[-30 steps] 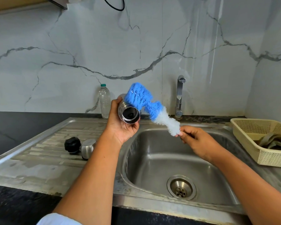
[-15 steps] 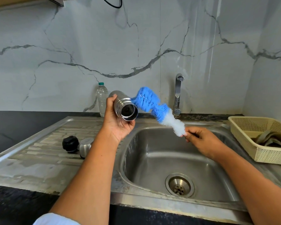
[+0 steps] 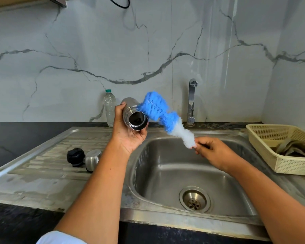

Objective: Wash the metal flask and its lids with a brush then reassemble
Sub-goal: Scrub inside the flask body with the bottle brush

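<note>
The fingers (image 3: pixel 198 144) of the right hand (image 3: pixel 212 151) are pinched shut on the very end of the brush (image 3: pixel 156 110), just past its white bristles, so the long bristled length is held out with little leverage. The thumb and fingers (image 3: pixel 142 133) of the left hand (image 3: pixel 128 138) are wrapped round the flask (image 3: pixel 128 107), which is held in the air above the left edge of the sink (image 3: pixel 148 175), lying on its side with its open mouth turned toward the camera.

The blue head of the brush lies against the upper right of the flask's neck, beside the mouth and not in it. The step in hand is judged to be the entry of the brush into the flask. It is best done if the flask is tipped so that its mouth faces the brush tip and the two are brought into one line. The bristles are wider than the opening, so a twist on entry is likely needed. A grip further up the stem would be steadier, since a bent stem may spring and spatter.

The black lid (image 3: pixel 75 156) and the steel cap (image 3: pixel 92 160) lie touching on the drainboard (image 3: pixel 42 175), unwashed as far as can be judged. No water is seen running from the tap (image 3: pixel 192 101).
</note>
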Motion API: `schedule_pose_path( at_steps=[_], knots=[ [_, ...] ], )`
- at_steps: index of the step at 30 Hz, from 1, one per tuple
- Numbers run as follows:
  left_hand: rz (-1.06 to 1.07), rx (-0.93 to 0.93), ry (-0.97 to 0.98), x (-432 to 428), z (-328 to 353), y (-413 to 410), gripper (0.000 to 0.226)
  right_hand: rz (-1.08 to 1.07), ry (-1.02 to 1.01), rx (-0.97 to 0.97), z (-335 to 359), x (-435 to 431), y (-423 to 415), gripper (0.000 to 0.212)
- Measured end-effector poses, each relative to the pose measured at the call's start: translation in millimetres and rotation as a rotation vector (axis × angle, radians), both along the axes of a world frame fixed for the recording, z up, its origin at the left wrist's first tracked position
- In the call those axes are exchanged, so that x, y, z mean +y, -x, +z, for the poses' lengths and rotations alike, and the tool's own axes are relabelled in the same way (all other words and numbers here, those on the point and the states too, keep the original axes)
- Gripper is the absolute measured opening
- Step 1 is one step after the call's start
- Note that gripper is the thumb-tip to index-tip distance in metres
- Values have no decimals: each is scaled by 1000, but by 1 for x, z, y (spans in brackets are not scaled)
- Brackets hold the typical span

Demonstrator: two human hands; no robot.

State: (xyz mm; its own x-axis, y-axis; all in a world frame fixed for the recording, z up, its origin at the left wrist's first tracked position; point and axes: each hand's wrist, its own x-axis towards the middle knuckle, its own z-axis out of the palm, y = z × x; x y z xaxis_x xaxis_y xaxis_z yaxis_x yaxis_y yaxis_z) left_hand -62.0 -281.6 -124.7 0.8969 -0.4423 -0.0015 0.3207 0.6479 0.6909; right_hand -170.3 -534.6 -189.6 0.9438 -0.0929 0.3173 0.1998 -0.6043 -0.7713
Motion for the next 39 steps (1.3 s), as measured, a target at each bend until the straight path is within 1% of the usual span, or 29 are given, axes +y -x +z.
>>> schedule_pose_path(
  at_steps=[3, 6, 8, 11, 14, 16, 19, 23, 26, 29, 34, 39],
  knots=[
    [54, 22, 72, 1, 2, 1, 52, -43, 24, 27, -1, -9, 3, 28],
    [85, 23, 71, -3, 2, 1, 53, -7, -27, -4, -1, 4, -4, 23],
    [112, 23, 88, -6, 2, 1, 57, 28, -49, -8, -1, 13, -7, 24],
    [194, 16, 129, -6, 2, 1, 63, 49, -86, 34, -1, 12, -4, 26],
    [278, 2, 224, -3, 2, -1, 63, 45, -187, 92, 4, 7, 3, 29],
    [298, -9, 267, -2, 1, -2, 61, 20, -198, 109, 8, 10, 5, 29],
    [304, -22, 272, -4, -1, 1, 58, -6, -164, 134, 10, 22, 3, 30],
    [375, -27, 273, 0, 0, -4, 47, 16, -144, 198, 13, 27, 6, 31],
    [433, -16, 275, 5, 0, -10, 53, 33, -107, 243, 16, 25, 11, 32],
    [444, -21, 257, 5, -5, -13, 60, 32, -131, 252, 16, 34, 9, 33],
    [473, -51, 244, 6, -6, -21, 63, 54, -203, 318, 20, 38, 14, 32],
    [547, -72, 247, 8, -10, -29, 61, 97, -210, 371, 22, 35, 18, 32]
  ],
)
